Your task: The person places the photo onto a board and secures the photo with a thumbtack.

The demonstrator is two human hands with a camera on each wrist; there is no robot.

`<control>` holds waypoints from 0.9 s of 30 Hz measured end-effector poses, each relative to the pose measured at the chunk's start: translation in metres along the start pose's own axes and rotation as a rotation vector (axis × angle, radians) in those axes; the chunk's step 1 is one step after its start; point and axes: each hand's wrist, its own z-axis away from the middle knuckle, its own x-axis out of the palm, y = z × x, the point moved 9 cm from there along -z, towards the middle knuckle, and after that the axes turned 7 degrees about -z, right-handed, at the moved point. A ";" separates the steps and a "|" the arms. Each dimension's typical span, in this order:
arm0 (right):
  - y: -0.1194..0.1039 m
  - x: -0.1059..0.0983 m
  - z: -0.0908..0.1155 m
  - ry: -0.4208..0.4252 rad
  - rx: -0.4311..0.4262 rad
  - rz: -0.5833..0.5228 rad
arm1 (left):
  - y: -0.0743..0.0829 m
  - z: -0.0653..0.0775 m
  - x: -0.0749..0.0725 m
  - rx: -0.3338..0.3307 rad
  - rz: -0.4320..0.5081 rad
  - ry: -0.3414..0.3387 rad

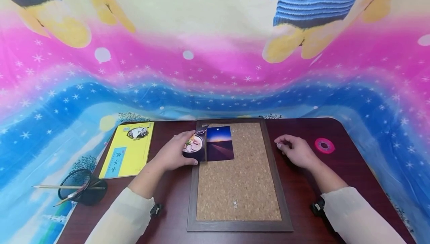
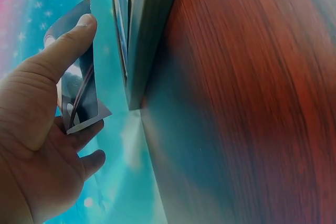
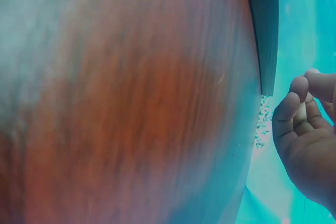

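Note:
My left hand [image 1: 174,150] grips a photo card [image 1: 194,144] with a bowl of food printed on it. In the left wrist view the thumb presses one face of the card [image 2: 81,85] and fingers lie behind it. The card is bent and overlaps the upper left frame of the corkboard [image 1: 238,188]. On the cork beside it lies a sunset photo [image 1: 220,145] with a small pale dot near its top. My right hand [image 1: 295,150] hovers just off the board's right edge, fingers loosely curled, with no object showing in its grasp.
A yellow book [image 1: 134,158] lies at the left of the dark table. Near it is a black mesh pen holder [image 1: 90,191] with pencils sticking out. A pink round item [image 1: 324,145] sits at right. A small whitish object [image 1: 235,204] rests low on the cork.

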 end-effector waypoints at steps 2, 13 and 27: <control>-0.002 0.000 0.002 0.004 0.000 0.001 | 0.006 0.000 0.001 0.017 -0.003 0.005; -0.007 0.005 0.009 0.004 0.013 -0.084 | 0.028 -0.002 0.011 0.062 -0.031 -0.006; -0.011 0.007 0.019 0.005 0.020 -0.052 | 0.074 -0.003 0.029 0.136 -0.120 -0.063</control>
